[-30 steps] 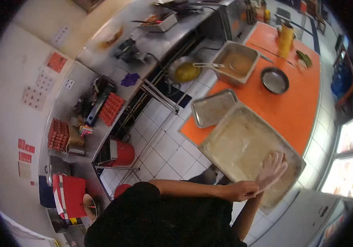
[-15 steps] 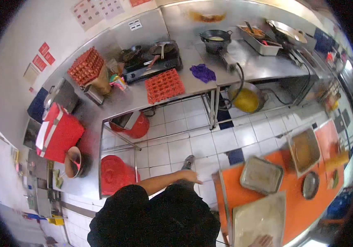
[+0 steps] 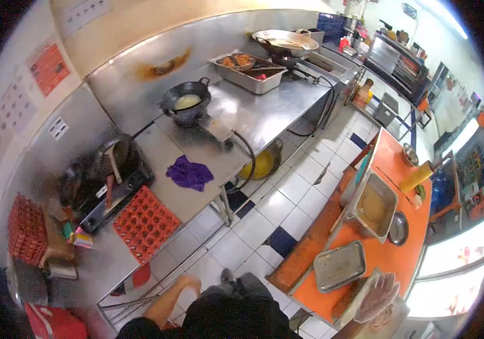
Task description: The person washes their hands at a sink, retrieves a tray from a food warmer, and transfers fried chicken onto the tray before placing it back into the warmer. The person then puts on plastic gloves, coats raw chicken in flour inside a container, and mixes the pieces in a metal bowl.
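My left hand (image 3: 188, 282) hangs beside my dark clothing, in front of the steel counter. It is blurred, its fingers look loosely open, and I see nothing in it. My right hand (image 3: 382, 296), in what looks like a clear plastic glove, is at the lower right with its fingers stretched out. It is over or against the large pale tray (image 3: 348, 300) at the near end of the orange table (image 3: 326, 287); contact is unclear. A shallow metal tray (image 3: 340, 266) lies just beyond, with a deeper metal pan (image 3: 375, 204) of brownish contents and a round metal bowl (image 3: 399, 228) farther on.
Along the steel counter (image 3: 236, 138) are a red egg tray (image 3: 145, 223), a purple cloth (image 3: 190, 173), a black wok (image 3: 185, 101) and a stove (image 3: 115, 198). A pan of yellow liquid (image 3: 263, 163) sits below. Tiled floor (image 3: 259, 226) runs between counter and table.
The view has swung right, showing more of the far kitchen. My right hand is now more fully in view and raised at the large tray. My left hand still hangs low.
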The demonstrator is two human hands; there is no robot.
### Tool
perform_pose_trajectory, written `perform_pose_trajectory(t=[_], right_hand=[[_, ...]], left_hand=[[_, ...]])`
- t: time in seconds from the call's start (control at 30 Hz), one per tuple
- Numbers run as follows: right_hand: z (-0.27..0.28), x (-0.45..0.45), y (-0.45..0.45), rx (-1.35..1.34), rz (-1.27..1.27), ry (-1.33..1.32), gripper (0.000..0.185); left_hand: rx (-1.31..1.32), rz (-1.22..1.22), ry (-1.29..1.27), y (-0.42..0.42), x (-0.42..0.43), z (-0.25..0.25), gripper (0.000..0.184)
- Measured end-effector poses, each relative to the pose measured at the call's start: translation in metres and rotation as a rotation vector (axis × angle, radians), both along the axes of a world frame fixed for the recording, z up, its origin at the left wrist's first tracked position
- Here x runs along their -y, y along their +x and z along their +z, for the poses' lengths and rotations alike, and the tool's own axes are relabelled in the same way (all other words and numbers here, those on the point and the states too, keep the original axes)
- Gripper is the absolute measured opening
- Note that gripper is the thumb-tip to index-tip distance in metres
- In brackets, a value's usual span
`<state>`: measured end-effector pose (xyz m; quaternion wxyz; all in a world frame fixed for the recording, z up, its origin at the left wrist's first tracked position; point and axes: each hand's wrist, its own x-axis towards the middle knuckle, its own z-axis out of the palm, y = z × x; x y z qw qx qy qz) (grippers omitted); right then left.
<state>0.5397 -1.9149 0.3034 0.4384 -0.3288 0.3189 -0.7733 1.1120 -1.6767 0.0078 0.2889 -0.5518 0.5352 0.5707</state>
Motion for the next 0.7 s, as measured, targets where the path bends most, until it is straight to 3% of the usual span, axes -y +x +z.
perform_pose_trajectory(t=[0.03,0.07,0.1,0.13,0.17,0.2,0.23,0.27,0.3,0.33,0.37,0.4,0.5,0.7], right_hand=[[0.005,0.005,0.011,-0.050,-0.026,0.016,0.044],[0.010,0.012,0.023,-0.094,-0.049,0.031,0.044],[0.017,0.019,0.038,-0.098,-0.050,0.031,0.044],[0.025,0.026,0.054,-0.063,-0.128,0.048,0.044],[0.029,0.034,0.064,-0.032,-0.202,0.072,0.044],[0.004,0.048,0.031,0.160,0.066,-0.002,0.046],[0.006,0.059,0.040,0.148,0.079,0.018,0.046],[0.015,0.070,0.058,0.173,-0.046,0.044,0.047],[0.028,0.083,0.081,0.191,-0.170,0.069,0.049],[0.046,0.097,0.107,0.249,-0.259,0.155,0.044],[0.039,0.109,0.097,0.224,-0.256,0.167,0.044],[0.027,0.117,0.078,0.212,0.044,0.001,0.048],[0.029,0.175,0.093,0.071,-0.192,0.147,0.048],[0.035,0.325,0.114,-0.023,-0.335,0.305,0.047]], left_hand=[[-0.095,-0.181,-0.158,0.026,0.045,-0.099,0.050],[-0.003,-0.106,-0.326,0.019,0.135,0.005,0.064],[-0.109,0.077,-0.832,0.029,0.183,-0.011,0.069],[-0.085,-0.044,-0.823,0.013,0.267,0.050,0.071],[-0.181,-0.004,-1.083,-0.012,0.326,0.129,0.063],[-0.282,-0.122,-1.154,-0.038,0.384,0.187,0.066],[-0.478,-0.197,-1.304,-0.065,0.434,0.230,0.062],[-0.552,-0.247,-1.320,-0.097,0.467,0.306,0.055],[-0.823,-0.338,-1.404,-0.133,0.512,0.346,0.050],[-0.925,-0.469,-1.627,-0.162,0.539,0.393,0.037],[-0.869,-0.614,-1.469,-0.184,0.556,0.462,0.032],[-0.812,-0.883,-1.506,-0.222,0.583,0.498,0.036],[-0.880,-1.023,-1.478,-0.264,0.649,0.528,0.037],[-0.954,-0.914,-1.352,-0.230,0.818,0.506,0.039]])
